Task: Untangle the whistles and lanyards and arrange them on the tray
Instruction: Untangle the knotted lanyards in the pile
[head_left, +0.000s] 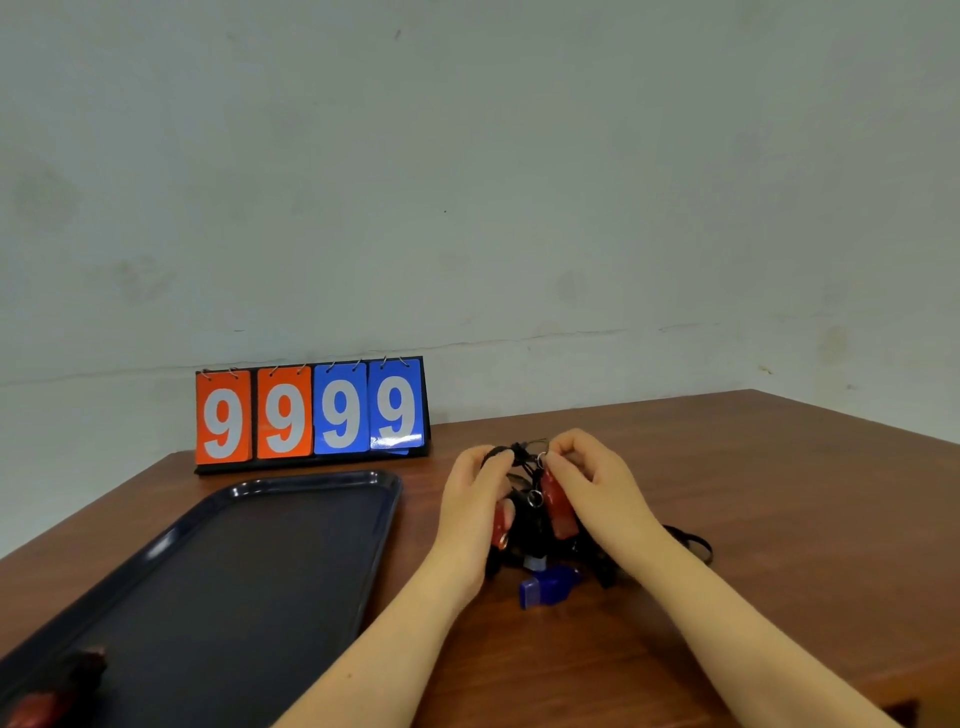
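lanyards tangled | left grip pinching them | right grip pinching them

White "9 9 9 9" on the flip scoreboard: two orange cards, two blue.

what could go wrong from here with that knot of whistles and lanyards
1. Both hands, left hand and right hand, pinch the black lanyard tangle from opposite sides; pulling apart could tighten the knot.
2. The blue whistle lies on the table under the bundle; lifting may drag it along.
3. A lanyard loop trails behind the right wrist and could snag.
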